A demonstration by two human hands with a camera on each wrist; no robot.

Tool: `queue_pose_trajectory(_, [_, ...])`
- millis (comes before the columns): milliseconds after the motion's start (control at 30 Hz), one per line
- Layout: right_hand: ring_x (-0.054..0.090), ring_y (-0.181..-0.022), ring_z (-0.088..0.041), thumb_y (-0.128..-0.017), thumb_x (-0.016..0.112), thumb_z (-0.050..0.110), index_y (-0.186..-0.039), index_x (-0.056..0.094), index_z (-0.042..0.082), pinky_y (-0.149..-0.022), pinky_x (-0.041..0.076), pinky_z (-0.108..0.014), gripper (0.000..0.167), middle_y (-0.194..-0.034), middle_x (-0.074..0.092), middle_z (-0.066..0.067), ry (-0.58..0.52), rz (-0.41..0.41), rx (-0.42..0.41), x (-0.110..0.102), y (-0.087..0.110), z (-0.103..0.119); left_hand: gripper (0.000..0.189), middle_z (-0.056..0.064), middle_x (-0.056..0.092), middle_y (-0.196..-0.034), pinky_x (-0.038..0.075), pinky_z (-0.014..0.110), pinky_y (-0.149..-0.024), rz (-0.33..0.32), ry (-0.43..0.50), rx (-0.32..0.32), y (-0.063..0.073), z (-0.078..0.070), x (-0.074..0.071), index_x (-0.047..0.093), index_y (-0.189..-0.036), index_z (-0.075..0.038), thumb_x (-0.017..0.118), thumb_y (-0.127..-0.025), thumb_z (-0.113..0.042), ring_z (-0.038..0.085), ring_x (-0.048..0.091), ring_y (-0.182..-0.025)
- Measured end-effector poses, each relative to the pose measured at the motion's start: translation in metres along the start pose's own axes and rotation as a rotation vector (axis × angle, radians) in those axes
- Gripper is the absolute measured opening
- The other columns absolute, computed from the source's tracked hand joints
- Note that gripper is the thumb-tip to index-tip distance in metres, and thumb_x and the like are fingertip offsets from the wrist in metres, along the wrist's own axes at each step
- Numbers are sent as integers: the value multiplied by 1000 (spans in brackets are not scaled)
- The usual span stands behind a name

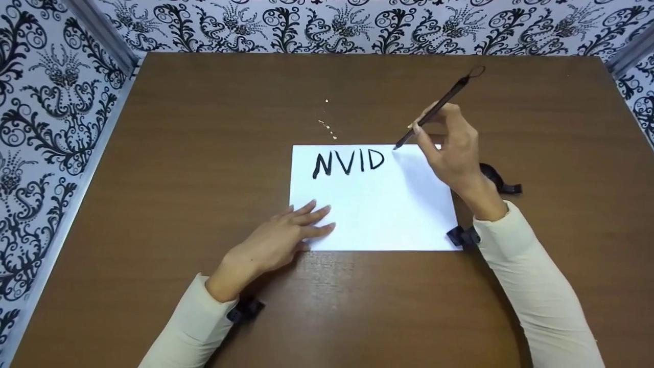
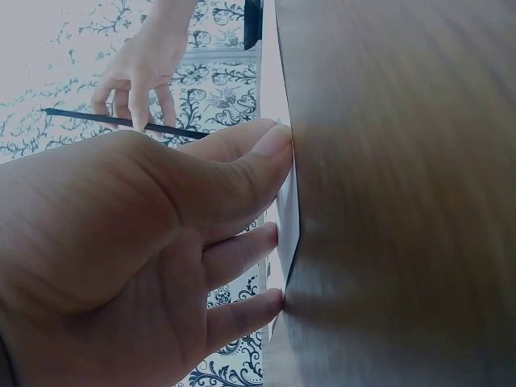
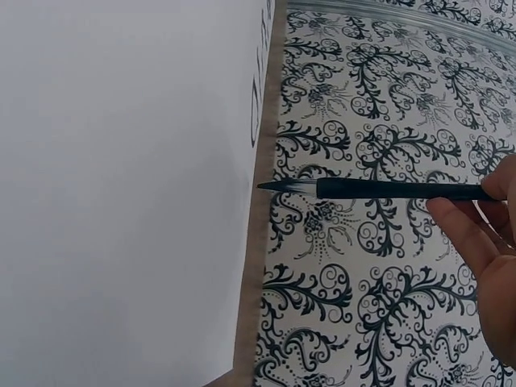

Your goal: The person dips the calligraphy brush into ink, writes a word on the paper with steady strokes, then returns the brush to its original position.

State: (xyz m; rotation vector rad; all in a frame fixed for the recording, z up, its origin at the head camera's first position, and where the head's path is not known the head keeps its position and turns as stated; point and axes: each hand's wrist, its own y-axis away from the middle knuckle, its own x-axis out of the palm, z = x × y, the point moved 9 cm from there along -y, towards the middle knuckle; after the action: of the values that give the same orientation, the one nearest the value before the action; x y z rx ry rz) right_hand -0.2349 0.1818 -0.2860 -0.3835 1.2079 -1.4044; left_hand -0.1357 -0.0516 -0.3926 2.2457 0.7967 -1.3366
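A white sheet of paper (image 1: 378, 214) lies on the brown table, with the black letters "NVID" (image 1: 348, 163) along its upper part. My right hand (image 1: 452, 148) pinches a dark calligraphy brush (image 1: 443, 102) between thumb and fingers, its loop end tilted up and away. In the right wrist view the brush (image 3: 379, 189) has a black, inked tip close to the paper surface, just past the letter D. Fingers spread, my left hand (image 1: 281, 235) rests on the lower left corner of the sheet. The left wrist view shows its fingertips (image 2: 272, 141) at the paper's edge.
Behind the right wrist lies a black curved object (image 1: 498, 180), partly hidden by the arm. Several small pale flecks (image 1: 328, 127) dot the table (image 1: 214, 128) above the sheet. Patterned black-and-white wallpaper (image 1: 342, 25) stands beyond the table's far and side edges.
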Motion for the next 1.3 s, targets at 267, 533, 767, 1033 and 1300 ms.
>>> queue_pose_trajectory(267, [67,-86,-25,-85,63,-11,-109,49,-7,-68,54,-17,28,-93,62,-14,-10,9,13,3,2,-4,54,7,34,-151,27,54,-108,-15,-10,2,0,0,-1,51,-139,-15,55,-90,7,31,25,-140])
queue_pose_trajectory(533, [68,-86,-26,-84,64,-10,-108,51,-5,-69,54,-17,28,-93,61,-15,6,26,3,6,2,-8,53,7,32,-152,25,54,-109,-1,0,-3,-1,1,0,50,-140,-16,56,-91,6,31,24,-141])
queue_pose_trajectory(767, [68,-87,-22,-86,63,-8,-109,51,-5,-68,54,-17,27,-95,60,-14,24,55,28,7,3,-11,54,6,32,-152,25,53,-109,0,5,-9,-1,1,0,50,-140,-17,56,-91,5,29,23,-141])
queue_pose_trajectory(1033, [68,-85,-22,-86,64,-8,-108,52,-6,-68,53,-15,26,-95,61,-14,25,70,48,8,4,-9,54,6,33,-152,26,54,-108,-1,2,-6,0,1,0,51,-139,-16,57,-91,5,30,24,-141])
queue_pose_trajectory(1300, [69,-82,-25,-83,66,-9,-107,53,-5,-67,51,-12,29,-93,63,-15,14,77,62,9,3,-7,53,10,37,-150,29,54,-107,-20,-61,33,-1,-1,-1,53,-138,-14,58,-89,6,33,28,-139])
